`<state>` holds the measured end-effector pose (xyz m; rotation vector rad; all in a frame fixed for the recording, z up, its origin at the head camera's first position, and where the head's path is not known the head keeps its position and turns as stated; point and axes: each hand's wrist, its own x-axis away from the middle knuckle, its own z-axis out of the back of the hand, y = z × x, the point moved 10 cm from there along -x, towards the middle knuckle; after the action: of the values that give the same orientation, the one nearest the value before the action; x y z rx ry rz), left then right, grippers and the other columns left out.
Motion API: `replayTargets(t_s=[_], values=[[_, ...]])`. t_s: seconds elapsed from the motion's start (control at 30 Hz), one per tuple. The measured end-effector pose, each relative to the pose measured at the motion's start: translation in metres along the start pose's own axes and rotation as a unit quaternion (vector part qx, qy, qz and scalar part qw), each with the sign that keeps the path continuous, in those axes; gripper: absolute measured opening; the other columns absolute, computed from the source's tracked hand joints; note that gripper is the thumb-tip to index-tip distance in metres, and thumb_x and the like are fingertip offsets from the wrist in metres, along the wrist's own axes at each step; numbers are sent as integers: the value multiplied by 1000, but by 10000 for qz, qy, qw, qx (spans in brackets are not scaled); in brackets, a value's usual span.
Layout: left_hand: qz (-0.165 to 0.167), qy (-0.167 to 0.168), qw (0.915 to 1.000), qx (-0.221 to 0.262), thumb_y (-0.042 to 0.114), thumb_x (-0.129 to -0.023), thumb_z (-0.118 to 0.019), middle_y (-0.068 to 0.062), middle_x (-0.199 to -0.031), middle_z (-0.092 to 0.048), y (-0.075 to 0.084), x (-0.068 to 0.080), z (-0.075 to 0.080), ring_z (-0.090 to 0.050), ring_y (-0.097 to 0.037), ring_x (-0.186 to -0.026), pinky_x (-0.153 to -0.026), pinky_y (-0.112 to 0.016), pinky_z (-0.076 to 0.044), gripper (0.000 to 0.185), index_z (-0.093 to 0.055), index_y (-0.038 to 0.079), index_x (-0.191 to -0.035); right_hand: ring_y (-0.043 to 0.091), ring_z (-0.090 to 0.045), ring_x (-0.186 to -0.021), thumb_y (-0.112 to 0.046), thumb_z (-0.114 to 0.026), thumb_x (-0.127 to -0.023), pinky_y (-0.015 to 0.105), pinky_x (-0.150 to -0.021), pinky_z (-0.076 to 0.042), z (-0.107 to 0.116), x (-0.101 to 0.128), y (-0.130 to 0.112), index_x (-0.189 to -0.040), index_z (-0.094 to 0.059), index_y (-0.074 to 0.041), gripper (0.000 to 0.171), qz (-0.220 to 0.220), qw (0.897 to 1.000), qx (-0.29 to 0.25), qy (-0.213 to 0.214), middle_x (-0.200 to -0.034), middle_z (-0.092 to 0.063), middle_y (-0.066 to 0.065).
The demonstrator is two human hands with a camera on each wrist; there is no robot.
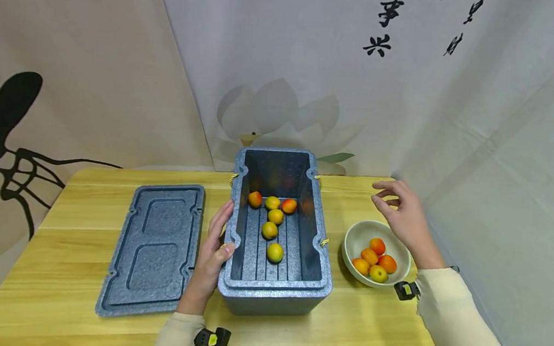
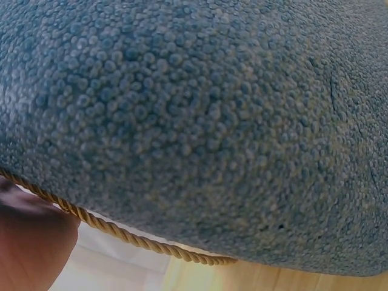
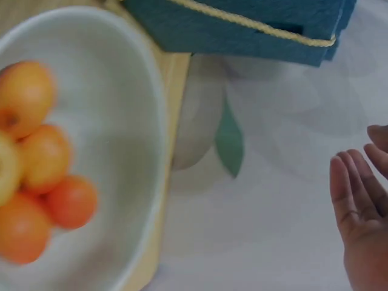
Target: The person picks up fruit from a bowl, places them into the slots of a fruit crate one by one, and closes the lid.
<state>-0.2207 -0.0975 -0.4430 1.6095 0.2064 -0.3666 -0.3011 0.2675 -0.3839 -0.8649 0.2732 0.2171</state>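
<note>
A grey-blue foam box (image 1: 273, 296) stands lidless on the table, with several small round yellow and orange-red fruits (image 1: 275, 216) on its ribbed floor. My left hand (image 1: 210, 263) rests along the outside of its left wall, thumb at the rim, fingers fairly straight. In the left wrist view the foam wall (image 2: 200, 121) fills most of the picture. On the right, a pale bowl (image 1: 355, 235) holds several orange and yellow fruits (image 1: 388, 263). Above its far side hovers my right hand (image 1: 406, 217), fingers bent loosely, thumb apart, nothing between them.
The matching foam lid (image 1: 154, 250) lies flat to the left of the box. Yellow rope (image 3: 260, 25) runs along the box's side. Behind the wooden table (image 1: 80, 221) hangs a printed curtain (image 1: 287, 58), and another pale cloth (image 1: 520, 161) borders the right side.
</note>
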Motion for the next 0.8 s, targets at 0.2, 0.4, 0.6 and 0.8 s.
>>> replayTargets(t_s=[0.2, 0.4, 0.6, 0.8], values=[[-21, 38, 10000, -29, 16, -88, -46, -1, -160, -21, 0, 0, 3, -17, -25, -144, -107, -62, -15, 68, -32, 14, -155, 24, -61, -97, -9, -64, -94, 25, -84, -47, 2, 23, 31, -117, -66, -1, 25, -247, 9997, 40, -24, -115, -61, 12], [-49, 28, 10000, -47, 16, -88, -46, -2, -160, -21, 1, 0, 4, -18, -25, -144, -107, -62, -16, 68, -32, 14, -155, 24, -61, -98, -9, -64, -94, 15, -82, -45, -4, 44, 57, -118, -65, -1, 25, -590, 9980, 157, -141, -116, -61, 13], [-35, 23, 10000, -22, 15, -88, -45, -1, -161, -20, 1, 1, 3, -18, -24, -144, -107, -61, -17, 68, -32, 15, -155, 30, -62, -101, -6, -63, -94, 24, -84, -50, -11, 61, 80, -120, -64, 1, 27, -912, 9953, 135, -295, -116, -61, 16], [-114, -38, 9999, -59, 15, -88, -45, -1, -161, -20, 2, 1, 0, -19, -25, -144, -107, -62, -17, 68, -32, 13, -155, 33, -60, -108, -10, -61, -96, 41, -92, -47, -23, 76, 103, -124, -59, 4, 32, -1341, 9892, -33, -597, -118, -60, 19]])
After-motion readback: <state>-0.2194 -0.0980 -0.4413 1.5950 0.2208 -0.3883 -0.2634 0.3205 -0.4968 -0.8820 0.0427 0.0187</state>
